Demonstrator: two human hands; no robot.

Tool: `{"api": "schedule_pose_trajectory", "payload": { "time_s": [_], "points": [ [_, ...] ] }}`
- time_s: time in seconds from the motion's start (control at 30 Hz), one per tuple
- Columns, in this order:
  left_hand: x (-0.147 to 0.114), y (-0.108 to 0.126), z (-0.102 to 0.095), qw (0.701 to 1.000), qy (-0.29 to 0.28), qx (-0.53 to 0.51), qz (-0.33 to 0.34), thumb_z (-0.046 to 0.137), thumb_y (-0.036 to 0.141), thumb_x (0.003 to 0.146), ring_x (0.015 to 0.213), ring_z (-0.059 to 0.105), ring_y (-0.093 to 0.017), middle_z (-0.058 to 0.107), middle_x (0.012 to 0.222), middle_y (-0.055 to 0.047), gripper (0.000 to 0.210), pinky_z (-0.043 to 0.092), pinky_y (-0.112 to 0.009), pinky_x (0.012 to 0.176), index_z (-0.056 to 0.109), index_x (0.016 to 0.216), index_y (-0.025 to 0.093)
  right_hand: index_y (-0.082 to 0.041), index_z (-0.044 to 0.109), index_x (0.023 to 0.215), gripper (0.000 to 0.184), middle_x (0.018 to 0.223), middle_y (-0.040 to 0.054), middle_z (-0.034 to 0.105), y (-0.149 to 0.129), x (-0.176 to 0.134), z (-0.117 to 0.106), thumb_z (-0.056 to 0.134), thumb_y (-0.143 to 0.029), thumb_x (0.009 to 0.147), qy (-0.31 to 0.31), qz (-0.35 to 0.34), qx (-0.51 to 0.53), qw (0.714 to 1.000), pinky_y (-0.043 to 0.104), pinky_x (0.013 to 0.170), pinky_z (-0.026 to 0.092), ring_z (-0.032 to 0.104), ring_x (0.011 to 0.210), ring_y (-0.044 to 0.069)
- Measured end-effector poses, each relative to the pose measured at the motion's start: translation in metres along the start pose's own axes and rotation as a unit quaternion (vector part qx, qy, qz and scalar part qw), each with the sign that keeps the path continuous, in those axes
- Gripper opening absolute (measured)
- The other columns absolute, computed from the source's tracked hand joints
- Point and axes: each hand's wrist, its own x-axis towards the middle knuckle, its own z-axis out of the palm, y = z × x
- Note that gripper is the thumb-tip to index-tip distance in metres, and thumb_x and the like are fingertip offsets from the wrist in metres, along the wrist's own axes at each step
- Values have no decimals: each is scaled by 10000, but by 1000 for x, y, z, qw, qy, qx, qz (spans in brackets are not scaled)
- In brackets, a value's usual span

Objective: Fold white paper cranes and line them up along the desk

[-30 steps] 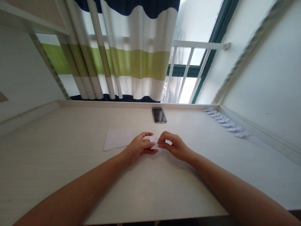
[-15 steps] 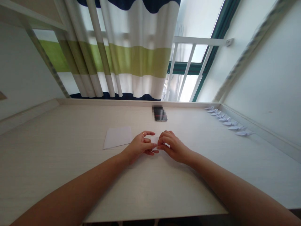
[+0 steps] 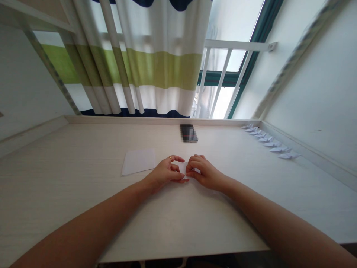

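Between my two hands, just above the tabletop, is a small white piece of paper (image 3: 182, 168), partly covered by fingers. My left hand (image 3: 169, 172), with a ring on one finger, is closed on its left side, thumb against the paper. From the right, my right hand (image 3: 203, 171) pinches the same paper, its fingers curled over it. A bit of white shows behind the right thumb. How the paper is folded is too small to tell. Left of my left hand lies a stack of white paper sheets (image 3: 138, 162), flat on the table.
A dark, blurred flat object (image 3: 189, 133) lies near the table's back edge. Several folded white paper figures (image 3: 267, 142) stand in a row along the right wall. The pale table (image 3: 178, 219) has a raised back rim; a curtain (image 3: 164, 70) and white railing (image 3: 237, 45) rise behind.
More of the white paper shows between my hands, as my left fingers have shifted slightly around it. My right hand keeps its pinch. The view has tilted a little.
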Motion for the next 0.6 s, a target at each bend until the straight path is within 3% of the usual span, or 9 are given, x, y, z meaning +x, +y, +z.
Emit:
{"api": "schedule_pose_trajectory", "payload": {
  "time_s": [0.43, 0.6],
  "points": [
    [1, -2, -3, 999, -29, 0, 14, 685, 94, 561, 482, 539, -55, 449, 449, 126, 357, 499, -343, 748, 496, 856, 164, -167, 516, 694, 87, 715, 12, 550, -2, 2, 2, 521, -114, 762, -4, 33, 8, 999, 325, 769, 305, 470, 766, 151],
    [2, -3, -2, 1000, -27, 1, -3, 675, 88, 560, 614, 595, -82, 589, 591, 37, 195, 475, -335, 811, 554, 710, 119, -167, 523, 691, 81, 707, 10, 550, -3, 1, 1, 527, -131, 764, -1, 35, 11, 999, 326, 771, 307, 474, 760, 149]
  ]
}}
